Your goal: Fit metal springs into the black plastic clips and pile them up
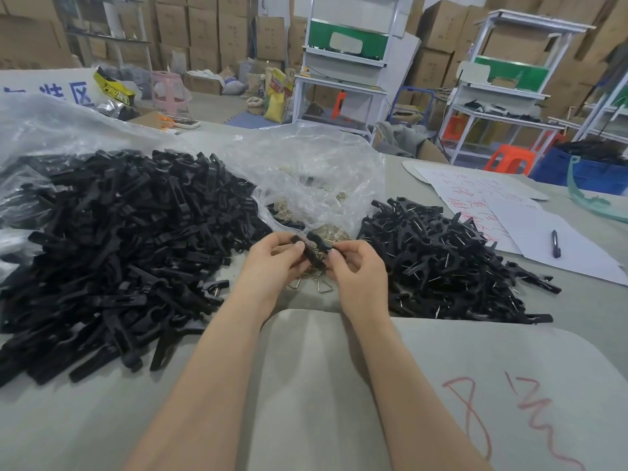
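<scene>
Left hand (275,258): fingers curled, thumb and forefinger pinching the near-left end of a black clip (314,248)
Right hand (356,266): fingers curled, pinching the clip's other side, thumb tip against the plastic
Clip position: held in the air between both hands, just above the loose springs (317,283), between the two heaps
Spring seat: a brass glint shows under the clip, but fingers cover the joint, so I cannot tell whether a spring is in or only behind it
Risk, spring slip: grip is at the fingertips only; if the wire is half seated it may snap out and jump into the unassembled heap (119,232)
Risk, pinched skin: thumbs sit close to where the halves meet, and a sudden closing could nip them
Risk, mixing: the finished pile (452,263) lies near the right wrist and the raw heap near the left; a careless toss puts a done clip on the wrong side
Risk, snagging: the plastic bag (316,171) slumps over the spring supply just behind the hands and could catch a wire end
Risk, stray springs: several lie bare on the table (339,368) near the wrists, easy to sweep off
</scene>
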A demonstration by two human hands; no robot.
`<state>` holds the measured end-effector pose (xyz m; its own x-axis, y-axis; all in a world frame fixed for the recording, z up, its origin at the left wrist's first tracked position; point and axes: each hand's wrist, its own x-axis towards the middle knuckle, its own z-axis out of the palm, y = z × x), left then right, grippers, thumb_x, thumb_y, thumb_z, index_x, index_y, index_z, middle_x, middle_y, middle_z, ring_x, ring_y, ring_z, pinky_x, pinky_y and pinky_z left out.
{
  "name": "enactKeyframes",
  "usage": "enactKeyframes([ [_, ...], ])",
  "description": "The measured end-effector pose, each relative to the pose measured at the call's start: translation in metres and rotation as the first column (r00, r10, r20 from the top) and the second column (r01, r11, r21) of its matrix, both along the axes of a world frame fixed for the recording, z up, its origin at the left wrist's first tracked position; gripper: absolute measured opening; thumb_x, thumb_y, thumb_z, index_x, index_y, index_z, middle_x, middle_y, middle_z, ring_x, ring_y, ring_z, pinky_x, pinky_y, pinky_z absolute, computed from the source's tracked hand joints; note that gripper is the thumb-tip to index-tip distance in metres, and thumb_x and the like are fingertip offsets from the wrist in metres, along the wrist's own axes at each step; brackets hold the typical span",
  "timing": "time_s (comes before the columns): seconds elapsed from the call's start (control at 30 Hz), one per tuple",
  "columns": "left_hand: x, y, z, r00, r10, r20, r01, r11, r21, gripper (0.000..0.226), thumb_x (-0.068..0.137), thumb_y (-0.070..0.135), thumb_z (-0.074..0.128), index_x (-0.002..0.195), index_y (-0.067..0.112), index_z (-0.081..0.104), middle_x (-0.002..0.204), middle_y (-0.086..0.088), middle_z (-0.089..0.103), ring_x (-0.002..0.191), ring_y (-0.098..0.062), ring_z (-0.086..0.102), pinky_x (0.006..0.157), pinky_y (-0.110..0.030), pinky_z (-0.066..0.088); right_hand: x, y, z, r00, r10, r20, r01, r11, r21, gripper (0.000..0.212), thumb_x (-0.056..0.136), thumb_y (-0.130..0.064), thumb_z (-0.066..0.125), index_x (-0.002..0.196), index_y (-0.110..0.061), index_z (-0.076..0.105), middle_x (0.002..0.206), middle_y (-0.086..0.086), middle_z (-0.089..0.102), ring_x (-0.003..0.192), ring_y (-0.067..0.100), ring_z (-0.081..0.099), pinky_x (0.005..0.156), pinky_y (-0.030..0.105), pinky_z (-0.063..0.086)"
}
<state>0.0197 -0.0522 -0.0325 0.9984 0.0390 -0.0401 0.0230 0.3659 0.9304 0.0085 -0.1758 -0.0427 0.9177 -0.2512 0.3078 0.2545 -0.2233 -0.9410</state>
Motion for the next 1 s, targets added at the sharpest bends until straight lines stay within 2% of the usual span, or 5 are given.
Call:
enactKeyframes([
  [0.1,0.001,-0.001,0.001,1.000,0.001,0.004,-0.001,1.000,-0.028,0.016,0.095,-0.002,0.051,0.088,0.009,0.060,0.080,-0.003,0.065,0.073,-0.005,0.067,0.068,-0.014,0.054,0.000,0.001,-0.001,0.998,0.035,-0.056,-0.034,0.999,0.031,0.017,0.091,-0.008,0.059,0.085,-0.024,0.057,0.087,0.008,0.070,0.086,0.026,0.068,0.085,0.049,0.053],
  [0.33,0.000,-0.009,-0.001,0.995,0.046,0.086,-0.065,0.968,0.243,0.014,0.089,0.007,0.063,0.093,0.021,0.066,0.088,0.000,0.068,0.084,-0.013,0.064,0.078,-0.027,0.051,-0.003,0.007,0.000,0.999,0.037,0.004,-0.036,0.999,-0.028,0.017,0.090,-0.011,0.062,0.084,-0.025,0.054,0.081,0.003,0.070,0.074,0.021,0.070,0.076,0.039,0.056],
  [0.43,-0.001,-0.008,0.000,0.999,0.027,0.039,-0.034,0.984,0.175,0.017,0.091,0.000,0.058,0.094,0.014,0.068,0.085,-0.006,0.069,0.084,-0.020,0.065,0.088,-0.035,0.053,-0.003,0.006,0.001,0.998,0.049,0.032,-0.049,0.999,0.002,0.020,0.090,-0.011,0.063,0.086,-0.031,0.062,0.084,0.001,0.071,0.078,0.017,0.070,0.079,0.036,0.056],
  [0.77,-0.005,-0.006,0.012,0.996,0.004,-0.094,-0.026,0.973,-0.230,0.023,0.095,-0.008,0.045,0.117,-0.006,0.047,0.096,-0.024,0.063,0.075,-0.021,0.065,0.068,-0.021,0.058,0.002,-0.003,0.009,0.984,0.178,-0.005,-0.151,0.846,0.512,0.011,0.089,-0.003,0.063,0.084,-0.012,0.068,0.068,-0.001,0.067,0.063,0.008,0.061,0.062,0.017,0.051],
  [1.0,-0.004,0.005,0.010,0.987,-0.089,-0.133,0.069,0.986,-0.151,0.018,0.096,0.002,0.048,0.093,0.014,0.060,0.068,0.006,0.071,0.060,-0.003,0.066,0.069,-0.020,0.052,-0.002,-0.013,0.014,0.932,0.363,-0.019,-0.332,0.871,0.363,0.025,0.088,0.006,0.057,0.086,-0.015,0.071,0.076,0.002,0.069,0.071,0.012,0.060,0.075,0.023,0.052],
])
